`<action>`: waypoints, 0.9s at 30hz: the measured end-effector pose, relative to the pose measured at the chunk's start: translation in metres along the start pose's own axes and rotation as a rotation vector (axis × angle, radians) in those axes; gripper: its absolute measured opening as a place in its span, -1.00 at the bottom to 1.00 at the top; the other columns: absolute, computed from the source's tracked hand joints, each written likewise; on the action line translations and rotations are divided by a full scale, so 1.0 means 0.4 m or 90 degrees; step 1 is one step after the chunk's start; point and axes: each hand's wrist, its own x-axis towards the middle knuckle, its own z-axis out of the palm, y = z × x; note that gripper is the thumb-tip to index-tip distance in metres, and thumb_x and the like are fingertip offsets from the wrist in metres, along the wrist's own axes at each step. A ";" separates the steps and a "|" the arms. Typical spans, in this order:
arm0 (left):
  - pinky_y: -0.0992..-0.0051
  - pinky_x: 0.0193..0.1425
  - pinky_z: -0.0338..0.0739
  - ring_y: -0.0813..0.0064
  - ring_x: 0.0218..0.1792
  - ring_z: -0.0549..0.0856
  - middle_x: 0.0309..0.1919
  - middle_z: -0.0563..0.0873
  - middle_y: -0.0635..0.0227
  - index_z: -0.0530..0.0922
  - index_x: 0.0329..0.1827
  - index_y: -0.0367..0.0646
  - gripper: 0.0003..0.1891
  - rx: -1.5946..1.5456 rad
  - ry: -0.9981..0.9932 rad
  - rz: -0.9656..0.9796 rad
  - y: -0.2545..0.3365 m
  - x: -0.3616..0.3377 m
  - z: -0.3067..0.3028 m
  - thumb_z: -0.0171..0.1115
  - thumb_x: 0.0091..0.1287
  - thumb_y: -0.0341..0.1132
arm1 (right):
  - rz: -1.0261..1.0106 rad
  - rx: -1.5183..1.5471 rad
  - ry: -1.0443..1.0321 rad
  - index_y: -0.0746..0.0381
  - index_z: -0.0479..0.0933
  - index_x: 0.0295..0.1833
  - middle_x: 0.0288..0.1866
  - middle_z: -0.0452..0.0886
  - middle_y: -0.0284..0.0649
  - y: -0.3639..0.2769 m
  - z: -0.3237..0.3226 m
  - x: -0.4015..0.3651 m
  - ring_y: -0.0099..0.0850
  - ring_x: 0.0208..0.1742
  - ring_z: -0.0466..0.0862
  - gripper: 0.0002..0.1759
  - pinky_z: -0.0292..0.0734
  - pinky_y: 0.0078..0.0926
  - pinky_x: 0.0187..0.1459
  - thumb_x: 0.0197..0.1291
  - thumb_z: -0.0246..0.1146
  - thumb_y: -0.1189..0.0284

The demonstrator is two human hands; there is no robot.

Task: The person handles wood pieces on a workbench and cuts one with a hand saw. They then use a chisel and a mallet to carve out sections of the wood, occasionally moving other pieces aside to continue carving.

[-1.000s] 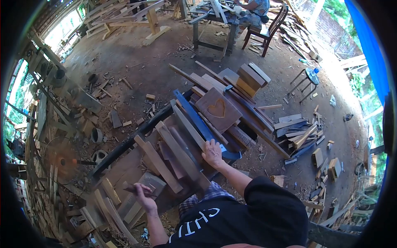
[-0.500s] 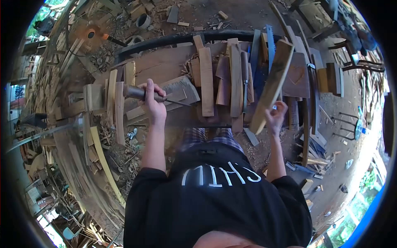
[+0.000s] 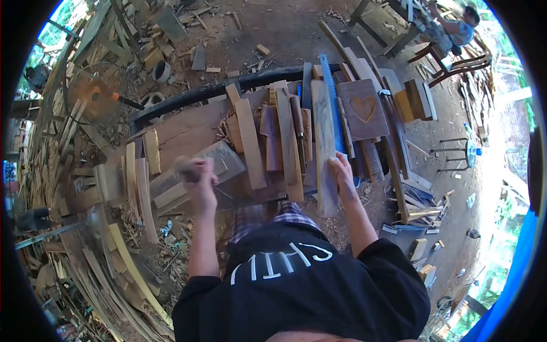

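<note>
My left hand (image 3: 199, 178), blurred by motion, is closed around a wooden-handled chisel (image 3: 187, 169) over the left half of the workbench; its thin blade is lost in the blur. My right hand (image 3: 343, 174) grips the right edge of a long wooden board (image 3: 325, 148) near its lower end. This board lies lengthwise toward me, its near end jutting past the bench edge. Left of it rest several wooden strips (image 3: 250, 142) and another wooden-handled tool (image 3: 297, 117). A blue-bladed handsaw (image 3: 330, 91) lies partly under the board.
A wooden panel with a carved heart (image 3: 363, 109) lies right of the board. Upright strips (image 3: 142, 188) stand at the bench's left end. A fan (image 3: 96, 97) is at the far left, a stool (image 3: 456, 154) at right. Another person (image 3: 453, 28) sits at the upper right.
The board has gone from raised and tilted to lying flat, farther left. My left hand has lowered with the chisel. The camera view has turned to the right.
</note>
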 end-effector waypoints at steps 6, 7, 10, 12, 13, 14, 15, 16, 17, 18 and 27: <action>0.52 -0.10 0.55 0.50 -0.22 0.65 -0.24 0.64 0.40 0.59 0.16 -0.09 -0.48 0.271 -0.451 0.267 0.021 -0.096 0.147 0.51 0.10 -0.47 | 0.105 0.399 -0.129 0.27 0.43 0.25 0.05 0.67 -0.17 -0.131 0.144 -0.022 -0.37 0.04 0.69 -0.55 0.59 -0.33 0.17 0.32 0.28 0.32; 0.45 -0.02 0.55 0.39 -0.11 0.65 -0.13 0.62 0.30 0.58 0.23 -0.09 -0.35 0.278 -0.522 0.345 0.050 -0.110 0.176 0.55 -0.02 -0.53 | 0.128 0.428 -0.166 0.31 0.42 0.28 0.13 0.66 -0.10 -0.139 0.157 -0.021 -0.31 0.10 0.70 -0.51 0.56 -0.28 0.25 0.33 0.28 0.31; 0.35 0.17 0.51 0.26 0.14 0.55 0.06 0.53 0.17 0.54 0.32 -0.05 -0.20 0.211 -0.524 0.417 0.112 -0.138 0.224 0.57 -0.14 -0.55 | 0.154 0.531 -0.253 0.33 0.42 0.29 0.11 0.67 -0.08 -0.196 0.209 -0.083 -0.26 0.09 0.71 -0.50 0.57 -0.21 0.24 0.37 0.25 0.27; 0.30 0.26 0.49 0.18 0.24 0.51 0.16 0.48 0.15 0.51 0.36 0.00 -0.15 0.190 -0.549 0.482 0.147 -0.133 0.246 0.59 -0.15 -0.50 | 0.187 0.575 -0.275 0.32 0.42 0.30 0.10 0.67 -0.06 -0.231 0.237 -0.127 -0.24 0.09 0.71 -0.48 0.58 -0.19 0.22 0.38 0.25 0.22; 0.28 0.29 0.48 0.16 0.25 0.51 0.20 0.48 0.12 0.51 0.35 -0.04 -0.15 0.168 -0.587 0.486 0.174 -0.139 0.256 0.60 -0.16 -0.47 | 0.228 0.621 -0.297 0.32 0.42 0.30 0.10 0.67 -0.04 -0.246 0.249 -0.146 -0.22 0.08 0.71 -0.46 0.59 -0.18 0.21 0.39 0.24 0.17; 0.26 0.32 0.46 0.15 0.27 0.51 0.24 0.48 0.10 0.51 0.35 -0.08 -0.15 0.146 -0.625 0.489 0.188 -0.141 0.265 0.62 -0.17 -0.44 | 0.227 0.617 -0.297 0.32 0.42 0.30 0.10 0.67 -0.04 -0.260 0.258 -0.156 -0.22 0.08 0.71 -0.46 0.59 -0.18 0.21 0.39 0.24 0.17; 0.26 0.32 0.46 0.15 0.27 0.51 0.24 0.48 0.10 0.51 0.35 -0.08 -0.15 0.144 -0.622 0.487 0.185 -0.148 0.277 0.62 -0.17 -0.44 | 0.221 0.647 -0.354 0.30 0.42 0.30 0.08 0.67 -0.03 -0.270 0.267 -0.166 -0.20 0.07 0.71 -0.43 0.60 -0.17 0.19 0.39 0.23 0.11; 0.26 0.32 0.46 0.15 0.26 0.53 0.25 0.50 0.08 0.51 0.33 -0.11 -0.16 0.040 -0.642 0.461 0.178 -0.164 0.295 0.61 -0.16 -0.43 | 0.220 0.677 -0.411 0.29 0.42 0.30 0.07 0.66 -0.02 -0.282 0.285 -0.186 -0.18 0.05 0.71 -0.40 0.62 -0.16 0.17 0.39 0.22 0.05; 0.27 0.33 0.45 0.14 0.24 0.55 0.26 0.51 0.06 0.52 0.32 -0.14 -0.18 -0.062 -0.653 0.433 0.171 -0.175 0.312 0.61 -0.16 -0.42 | 0.161 0.446 -0.111 0.26 0.43 0.29 0.05 0.66 -0.04 -0.331 0.337 -0.239 -0.18 0.02 0.71 -0.38 0.64 -0.17 0.13 0.38 0.20 0.00; 0.27 0.33 0.45 0.14 0.24 0.55 0.26 0.51 0.06 0.52 0.32 -0.14 -0.18 -0.056 -0.639 0.426 0.165 -0.174 0.329 0.61 -0.16 -0.42 | 0.132 0.379 -0.026 0.24 0.44 0.28 0.04 0.65 -0.08 -0.357 0.370 -0.257 -0.20 0.00 0.71 -0.40 0.64 -0.18 0.11 0.39 0.19 -0.02; 0.65 -0.39 0.57 0.68 -0.45 0.68 -0.28 0.77 0.39 0.64 0.05 -0.25 -0.50 -0.147 -0.440 0.363 0.329 -0.115 0.290 0.61 0.05 -0.31 | -0.533 -0.376 -0.098 0.31 0.37 0.32 0.05 0.58 -0.10 -0.296 0.308 -0.140 -0.32 0.10 0.62 -0.10 0.54 -0.30 0.12 -0.02 0.58 0.07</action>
